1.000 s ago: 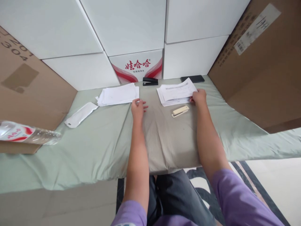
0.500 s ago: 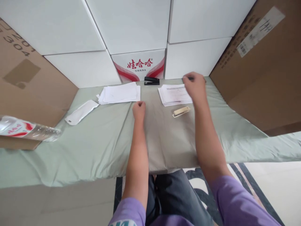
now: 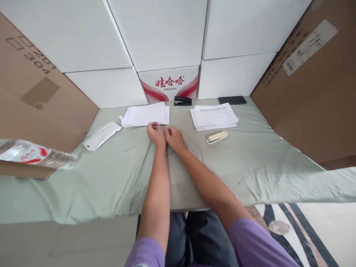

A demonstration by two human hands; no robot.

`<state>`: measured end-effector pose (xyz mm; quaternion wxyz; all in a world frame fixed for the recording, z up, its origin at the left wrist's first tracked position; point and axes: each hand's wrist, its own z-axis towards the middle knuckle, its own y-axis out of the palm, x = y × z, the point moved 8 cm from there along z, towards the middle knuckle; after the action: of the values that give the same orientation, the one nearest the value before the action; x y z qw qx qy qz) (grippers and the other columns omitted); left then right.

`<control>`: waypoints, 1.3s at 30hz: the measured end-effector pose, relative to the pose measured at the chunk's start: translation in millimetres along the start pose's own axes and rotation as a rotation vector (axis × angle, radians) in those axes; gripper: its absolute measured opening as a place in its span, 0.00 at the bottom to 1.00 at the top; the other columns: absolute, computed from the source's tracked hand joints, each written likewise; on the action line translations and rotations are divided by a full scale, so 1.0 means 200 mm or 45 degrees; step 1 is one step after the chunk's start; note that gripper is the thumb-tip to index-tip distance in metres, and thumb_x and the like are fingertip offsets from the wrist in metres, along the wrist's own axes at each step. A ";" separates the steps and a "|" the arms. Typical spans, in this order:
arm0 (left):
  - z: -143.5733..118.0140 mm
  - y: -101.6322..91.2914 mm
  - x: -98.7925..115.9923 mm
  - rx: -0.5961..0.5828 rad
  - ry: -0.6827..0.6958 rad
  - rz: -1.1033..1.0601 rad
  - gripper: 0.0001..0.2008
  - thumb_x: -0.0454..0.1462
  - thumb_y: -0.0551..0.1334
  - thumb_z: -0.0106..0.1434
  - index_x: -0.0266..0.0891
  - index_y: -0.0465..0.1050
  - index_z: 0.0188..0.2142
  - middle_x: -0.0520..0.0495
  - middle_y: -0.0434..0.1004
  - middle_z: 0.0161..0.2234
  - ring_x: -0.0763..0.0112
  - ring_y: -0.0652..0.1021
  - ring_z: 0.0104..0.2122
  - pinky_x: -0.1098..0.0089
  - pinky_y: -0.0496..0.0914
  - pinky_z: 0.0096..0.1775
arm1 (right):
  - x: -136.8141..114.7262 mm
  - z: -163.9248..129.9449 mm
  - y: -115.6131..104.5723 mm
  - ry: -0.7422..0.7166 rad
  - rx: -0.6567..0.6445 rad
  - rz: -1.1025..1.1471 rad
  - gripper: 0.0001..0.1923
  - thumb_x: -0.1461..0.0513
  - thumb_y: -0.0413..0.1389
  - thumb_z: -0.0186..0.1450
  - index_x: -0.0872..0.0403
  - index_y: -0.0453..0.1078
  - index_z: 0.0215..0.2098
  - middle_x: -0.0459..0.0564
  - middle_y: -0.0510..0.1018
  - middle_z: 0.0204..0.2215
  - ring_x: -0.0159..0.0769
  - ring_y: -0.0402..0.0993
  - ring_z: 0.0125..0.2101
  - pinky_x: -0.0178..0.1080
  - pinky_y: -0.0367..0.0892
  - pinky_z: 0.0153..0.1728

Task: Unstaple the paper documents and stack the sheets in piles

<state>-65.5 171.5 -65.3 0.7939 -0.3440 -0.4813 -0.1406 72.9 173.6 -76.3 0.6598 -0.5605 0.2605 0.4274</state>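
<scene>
Left hand (image 3: 155, 134) and right hand (image 3: 172, 137) side by side at frame centre, both loosely curled, grasping nothing; left fingertips touch near edge of white paper stack (image 3: 147, 114), long axis left-right; cream stapler (image 3: 217, 137) right, pointing upper right

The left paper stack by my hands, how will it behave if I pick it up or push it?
The left paper stack is loose sheets, already fanned unevenly, so it will probably flop and splay if lifted by one edge. Pushed across the soft green cloth, the top sheets likely slide first. It looks light.
</scene>
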 end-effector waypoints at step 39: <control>0.24 0.11 0.03 -0.537 0.649 0.456 0.18 0.48 0.53 0.71 0.45 0.75 0.50 0.45 0.79 0.55 0.60 0.75 0.56 0.59 0.60 0.58 | 0.01 0.02 -0.01 -0.019 0.069 0.304 0.11 0.59 0.49 0.66 0.51 0.61 0.25 0.40 0.64 0.21 0.31 0.59 0.25 0.36 0.54 0.30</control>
<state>-83.4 220.6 -54.5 0.8119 -0.5327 -0.1608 -0.1765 74.9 179.1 -76.2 0.6211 -0.5043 0.3319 0.4998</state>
